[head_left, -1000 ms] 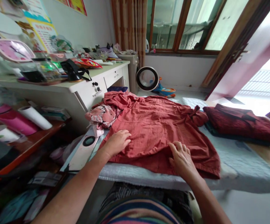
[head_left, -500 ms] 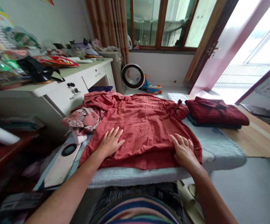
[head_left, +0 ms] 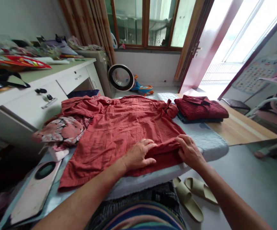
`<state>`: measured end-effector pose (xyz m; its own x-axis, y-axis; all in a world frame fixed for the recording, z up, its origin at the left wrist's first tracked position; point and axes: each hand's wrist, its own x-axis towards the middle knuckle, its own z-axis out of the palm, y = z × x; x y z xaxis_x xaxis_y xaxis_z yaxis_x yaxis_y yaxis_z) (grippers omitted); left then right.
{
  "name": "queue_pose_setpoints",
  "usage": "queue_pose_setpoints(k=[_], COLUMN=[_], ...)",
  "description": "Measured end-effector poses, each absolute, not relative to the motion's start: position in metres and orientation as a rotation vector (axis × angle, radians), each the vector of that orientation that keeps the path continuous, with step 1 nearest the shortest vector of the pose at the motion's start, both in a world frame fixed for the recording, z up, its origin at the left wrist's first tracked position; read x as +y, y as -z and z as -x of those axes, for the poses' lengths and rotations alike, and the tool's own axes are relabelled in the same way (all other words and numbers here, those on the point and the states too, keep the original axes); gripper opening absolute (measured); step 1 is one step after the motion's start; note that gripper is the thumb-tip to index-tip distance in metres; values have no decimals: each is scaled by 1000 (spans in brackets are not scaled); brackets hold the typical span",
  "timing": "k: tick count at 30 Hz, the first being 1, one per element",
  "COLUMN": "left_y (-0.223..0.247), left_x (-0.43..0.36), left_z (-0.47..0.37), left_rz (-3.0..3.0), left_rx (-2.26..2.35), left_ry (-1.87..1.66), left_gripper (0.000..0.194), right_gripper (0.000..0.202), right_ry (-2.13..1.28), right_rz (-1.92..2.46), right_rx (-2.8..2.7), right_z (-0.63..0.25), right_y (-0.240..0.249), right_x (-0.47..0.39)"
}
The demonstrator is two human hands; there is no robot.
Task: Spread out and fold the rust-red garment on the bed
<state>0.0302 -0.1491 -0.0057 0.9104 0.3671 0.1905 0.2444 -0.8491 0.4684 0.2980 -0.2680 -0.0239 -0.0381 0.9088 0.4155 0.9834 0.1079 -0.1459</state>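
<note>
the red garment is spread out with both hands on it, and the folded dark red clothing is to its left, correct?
Wrong side: the head view shows the folded dark red clothing to the right of the red garment, which is spread out with the left hand and right hand on it.

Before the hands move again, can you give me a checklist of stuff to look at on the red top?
1. Left hand touching the red top: ok.
2. Right hand at a raised fold of it: ok; whether the fingers pinch firmly: cannot tell.
3. Red top lying smooth: not ok, it has wrinkles.
4. Flowery cloth away from the red top: not ok, bunched against its left side.
5. Red top's underside flat: cannot tell, it's hidden.
</note>
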Motion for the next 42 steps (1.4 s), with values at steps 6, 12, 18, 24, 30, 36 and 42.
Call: queue_pose_setpoints(k=[6,12,18,24,30,36,42], left_y=[11,37,53,41,36,35,33], left_x=[-149,-99,-93,-128,-146,-152,-156], left_z=[-72,-95,-93,-90,-105,-116,-105], left_rz=[-2657,-1986,-1713,-2489,-2955,-2988,-3049], left_rx=[616,771,713,470,264,326,195], left_ry=[-350,-530,-583,-920,-728,-665,-609], left_gripper=[66,33,40,57,15,22,20], right_gripper=[21,21,21,25,24,46,47], right_ry=[-47,-125,-177,-170,-178,-151,-49], right_rz=[1820,1670,1453,1642,1745,1863,1950], right_rx=[-1751,-1510,-1797,-1748,-1806,-1949,-1969], right_z=[-310,-304,-297,-303,-309,-316,-319], right_y=[11,10,10,19,20,28,37], right_x=[-251,-233,-236,-243,-245,-250,-253])
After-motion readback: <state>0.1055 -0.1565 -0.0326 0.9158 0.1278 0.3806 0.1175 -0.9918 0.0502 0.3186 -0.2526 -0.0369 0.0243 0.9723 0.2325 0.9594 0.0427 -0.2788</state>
